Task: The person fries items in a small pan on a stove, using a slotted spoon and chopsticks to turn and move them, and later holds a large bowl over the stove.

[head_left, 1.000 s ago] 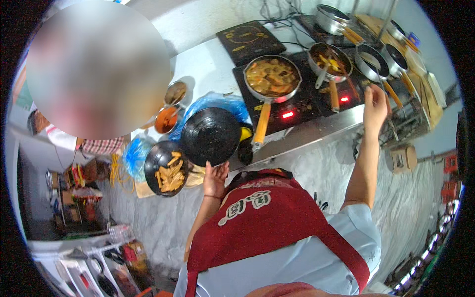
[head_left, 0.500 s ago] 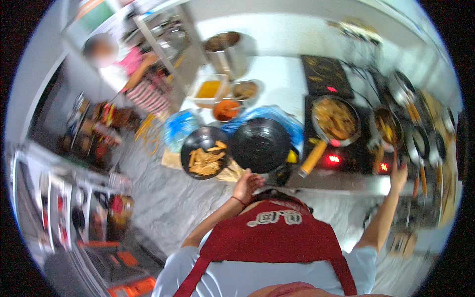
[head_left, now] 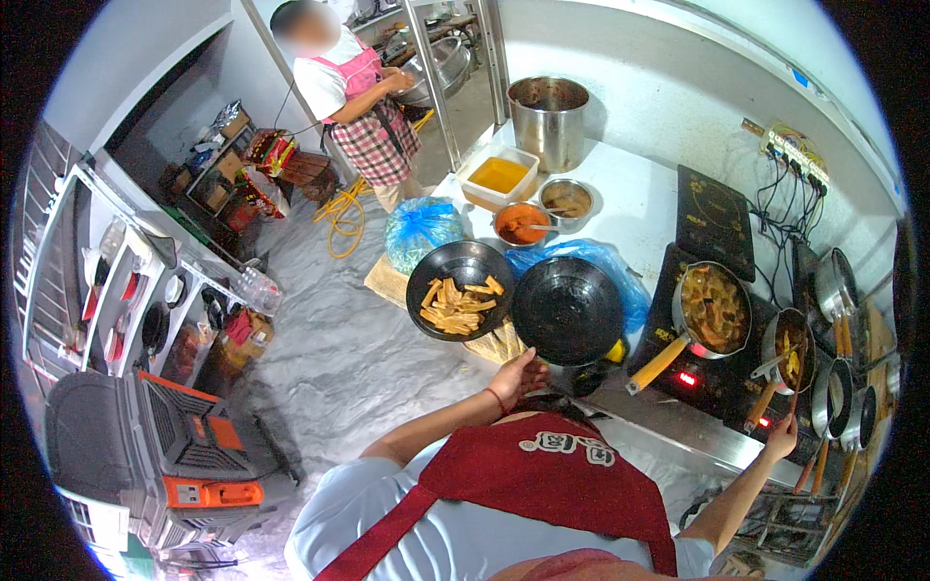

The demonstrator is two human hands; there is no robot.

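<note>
My right hand (head_left: 781, 438) is closed round a thin brown stick-like utensil (head_left: 796, 389), whose far end reaches into a small saucepan (head_left: 809, 353) holding yellow pieces in dark sauce. Whether it is a spatula or chopsticks I cannot tell. Its wooden handle (head_left: 762, 405) lies beside that hand. My left hand (head_left: 520, 379) is held with its fingers partly spread at the near edge of an empty black pan (head_left: 568, 320); nothing shows in it. Just left of that pan, a black wok (head_left: 436, 266) holds fried yellow-brown strips (head_left: 455, 308).
A saucepan of brown stew (head_left: 715, 308) sits on an induction cooker (head_left: 668, 360). Behind the pans stand a tub of yellow liquid (head_left: 498, 175), a bowl of orange sauce (head_left: 523, 224) and a steel pot (head_left: 549, 126). Pans (head_left: 835, 283) hang at right. A co-worker (head_left: 358, 107) stands far left.
The view has swung, so the scene sits further right. My right hand keeps hold of the utensil in the saucepan, and my left hand stays near the black pan.
</note>
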